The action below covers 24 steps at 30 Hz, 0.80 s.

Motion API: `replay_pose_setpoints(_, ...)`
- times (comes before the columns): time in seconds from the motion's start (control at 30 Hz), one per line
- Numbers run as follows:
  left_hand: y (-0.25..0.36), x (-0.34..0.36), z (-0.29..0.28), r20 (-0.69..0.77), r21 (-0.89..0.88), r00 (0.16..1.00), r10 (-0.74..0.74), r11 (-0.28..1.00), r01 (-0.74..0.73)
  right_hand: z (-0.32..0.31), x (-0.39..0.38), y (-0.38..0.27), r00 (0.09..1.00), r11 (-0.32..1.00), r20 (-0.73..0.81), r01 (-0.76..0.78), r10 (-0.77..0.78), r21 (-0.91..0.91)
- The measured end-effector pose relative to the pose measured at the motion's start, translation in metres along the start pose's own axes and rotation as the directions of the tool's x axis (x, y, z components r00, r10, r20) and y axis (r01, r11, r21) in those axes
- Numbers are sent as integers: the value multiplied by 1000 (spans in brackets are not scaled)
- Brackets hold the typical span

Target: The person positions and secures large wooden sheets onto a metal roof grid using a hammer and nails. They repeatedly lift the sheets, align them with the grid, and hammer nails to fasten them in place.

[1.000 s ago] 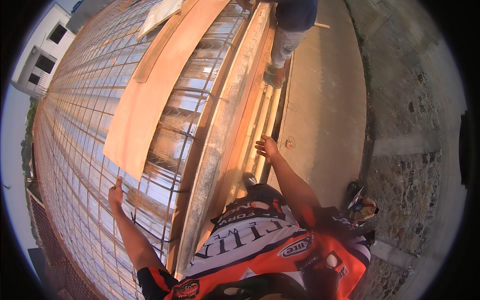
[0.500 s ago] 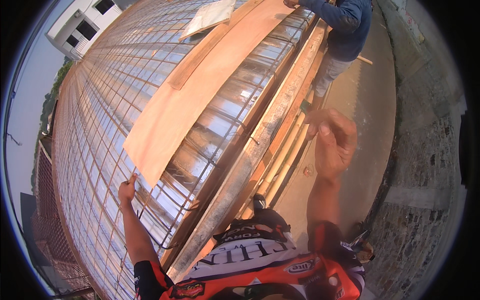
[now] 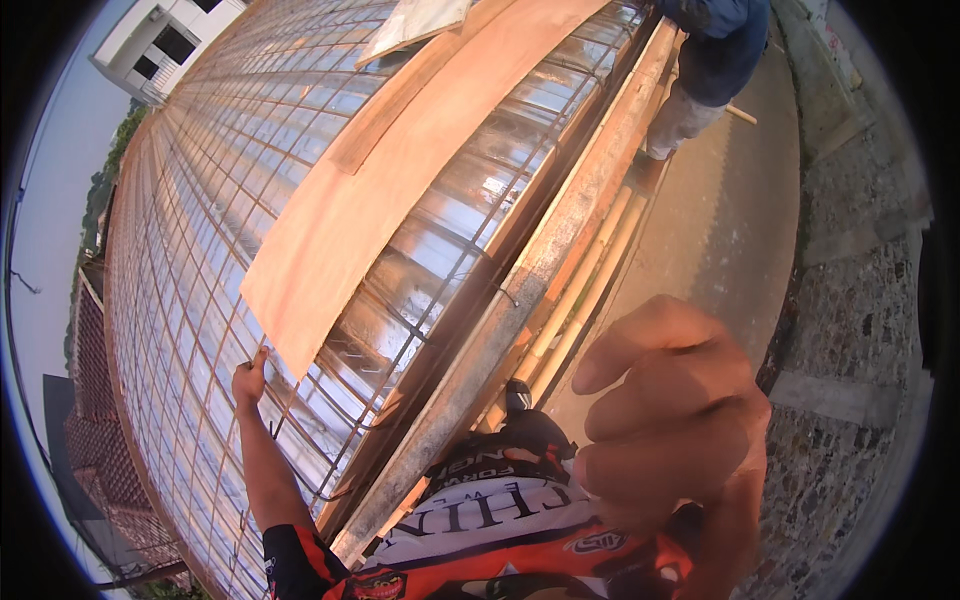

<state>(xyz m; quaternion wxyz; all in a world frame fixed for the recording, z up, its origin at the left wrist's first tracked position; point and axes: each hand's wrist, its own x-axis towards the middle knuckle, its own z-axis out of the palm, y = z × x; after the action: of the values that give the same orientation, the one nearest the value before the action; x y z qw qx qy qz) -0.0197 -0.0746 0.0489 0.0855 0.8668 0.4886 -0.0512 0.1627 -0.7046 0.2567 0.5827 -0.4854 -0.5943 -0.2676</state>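
A long thin plywood strip point(image 3: 340, 250) lies over a mesh of rusty steel bars point(image 3: 210, 230) above shiny metal decking. Just off the strip's near corner, my left hand point(image 3: 249, 380) is closed round one of the bars, arm stretched out and thumb up. My right hand point(image 3: 670, 410) looms large at the right, raised above the ground beside the deck. Its fingers are curled in, and whatever they may hold is hidden. It touches neither strip nor bars.
A timber plank point(image 3: 400, 95) and a pale board point(image 3: 415, 28) rest by the strip. A rough edge beam point(image 3: 540, 240) borders the deck, with yellow poles point(image 3: 590, 285) beyond it. Another person point(image 3: 710, 60) stands at the far right. A stone wall point(image 3: 850, 430) runs along the right.
My right hand has come down and much closer, filling more of the view. My left hand keeps its grip. The other person's hand at the strip's far end has left the view.
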Motion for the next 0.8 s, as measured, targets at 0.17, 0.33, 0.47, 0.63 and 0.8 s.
replay_pose_setpoints(0.17,-6,4,4,-29,-22,999,16,1000,-17,-2,-2,58,987,983,54,-141,148,-118)
replay_pose_setpoints(0.33,-3,5,0,-41,-27,999,16,999,-17,-5,-27,169,727,687,249,-394,639,-611)
replay_pose_setpoints(0.47,7,0,-2,-51,0,998,43,999,-43,12,-38,211,215,408,354,-321,910,-855)
replay_pose_setpoints(0.63,7,-5,-3,-6,-30,997,75,997,-76,37,-68,236,-14,315,328,-243,945,-917)
replay_pose_setpoints(0.8,-12,7,4,-56,-51,993,108,993,-111,42,-79,243,-44,273,297,-286,954,-918)
